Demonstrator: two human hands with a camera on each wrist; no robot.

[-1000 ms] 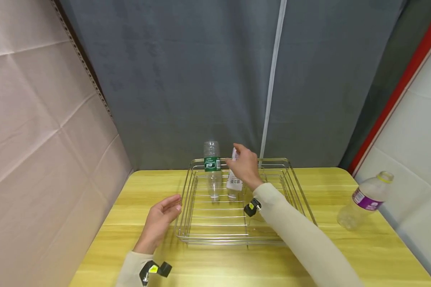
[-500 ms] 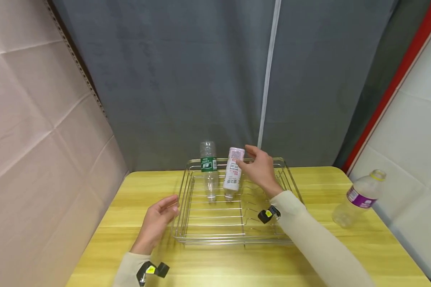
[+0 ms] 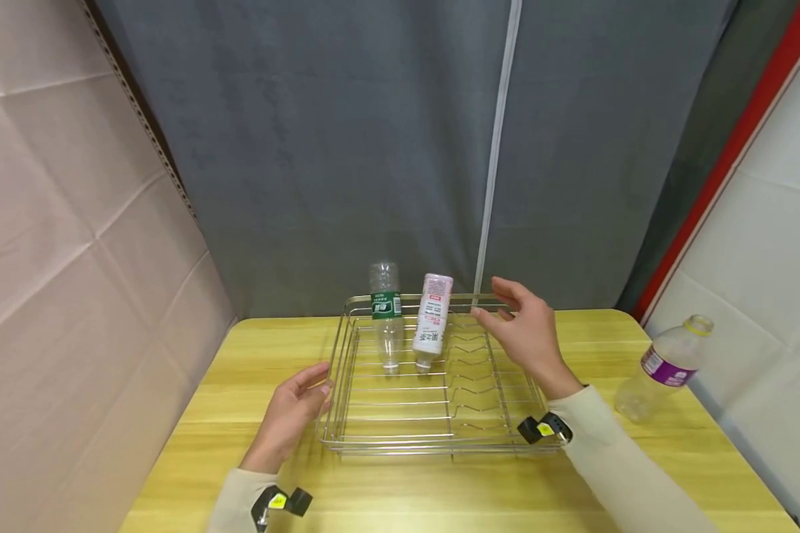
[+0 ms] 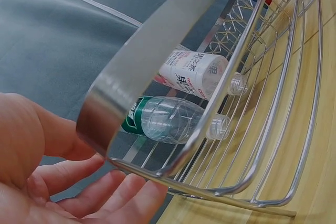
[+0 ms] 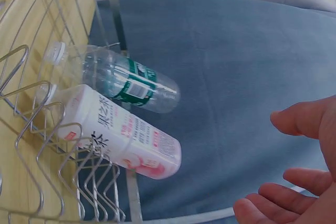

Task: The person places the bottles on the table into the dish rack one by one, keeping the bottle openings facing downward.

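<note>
Under both hands lies a yellow wooden table (image 3: 640, 459), and a grey curtain (image 3: 347, 148) hangs behind it. On the table sits a shiny wire dish rack (image 3: 347, 437). The left hand (image 3: 292, 414) rests on the table at the rack's left side. Its fingers (image 4: 105, 195) are loose and a little bent, with the tips just beside the rack's rim, and it holds nothing. The right hand (image 3: 527, 333) floats over the right half of the rack. Its fingers (image 5: 283, 200) are spread and softly curved, and it holds nothing too. Just past the right fingertips, a white bottle with a pink label (image 3: 432, 320) stands upside down in the back of the rack, leaning a bit. The fingertips are near it but not touching. Right beside that one, farther from the right fingers, a clear plastic bottle with a green label (image 3: 387, 314) also stands upside down. Off behind the right hand, well apart, a clear bottle with a purple label (image 3: 663, 370) stands on the table's edge.
</note>
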